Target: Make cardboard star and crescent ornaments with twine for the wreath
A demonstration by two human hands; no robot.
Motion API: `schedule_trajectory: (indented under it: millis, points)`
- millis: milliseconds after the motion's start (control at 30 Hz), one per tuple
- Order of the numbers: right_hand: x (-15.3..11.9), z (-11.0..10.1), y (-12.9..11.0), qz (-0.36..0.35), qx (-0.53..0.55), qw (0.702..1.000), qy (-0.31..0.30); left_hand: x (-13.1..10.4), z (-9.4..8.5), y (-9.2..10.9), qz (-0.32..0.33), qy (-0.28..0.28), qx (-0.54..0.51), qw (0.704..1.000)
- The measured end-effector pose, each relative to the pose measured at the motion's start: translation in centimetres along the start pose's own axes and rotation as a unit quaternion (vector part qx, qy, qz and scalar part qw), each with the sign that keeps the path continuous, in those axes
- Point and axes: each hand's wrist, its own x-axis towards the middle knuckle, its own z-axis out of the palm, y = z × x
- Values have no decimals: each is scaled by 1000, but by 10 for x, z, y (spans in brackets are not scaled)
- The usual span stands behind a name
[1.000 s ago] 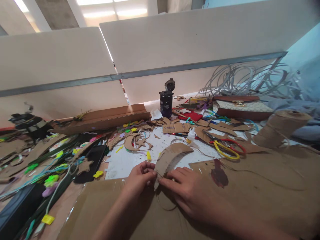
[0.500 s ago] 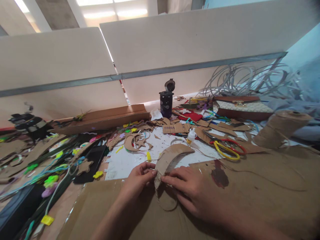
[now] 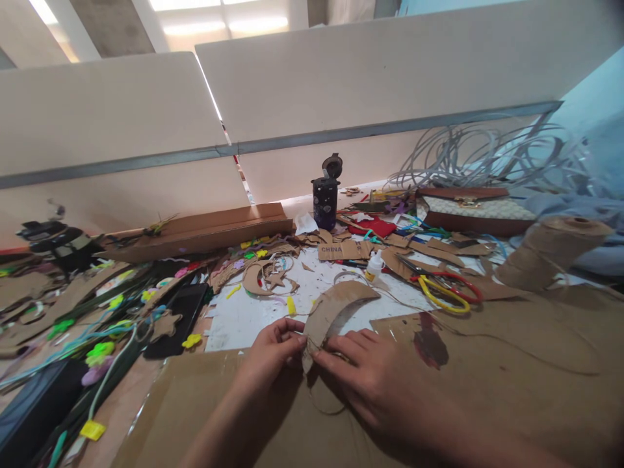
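A cardboard crescent (image 3: 336,307) is held near its lower tip, over the edge of a large cardboard sheet (image 3: 195,403). My left hand (image 3: 279,351) pinches its left side between thumb and fingers. From the right, my right hand (image 3: 363,364) presses its fingertips on the same lower part, where thin twine is wrapped. A loop of twine (image 3: 327,411) hangs below, between the hands. More twine (image 3: 511,348) runs over the cardboard on the right, near a roll of twine (image 3: 548,253).
Beyond the hands are a small glue bottle (image 3: 374,266), scissors (image 3: 443,292) with yellow and red handles, and a dark bottle (image 3: 325,201). A black phone (image 3: 180,318), a cardboard star (image 3: 164,326) and coloured bits lie left. A handbag (image 3: 475,211) sits at the back right.
My right hand's fingers have shifted slightly and curled closer to the crescent's lower tip. The hanging loop of twine has changed shape a little. The crescent has hardly moved.
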Motion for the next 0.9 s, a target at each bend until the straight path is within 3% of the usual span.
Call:
schedule_trajectory:
  millis: [200,500,733,900]
  points:
    - [1,-1,1,-1,37,998,41,-5,7,4,6,-6,-9,1000]
    - [7,-2,0,4,46,999,3,-5,6,5,1,2,-3,1000]
    - [1,-6,19,59,188,972,129,-12,15,9,-1,6,-7,1000]
    - [0,-15,27,107,232,956,146,-12,13,12,18,22,29,999]
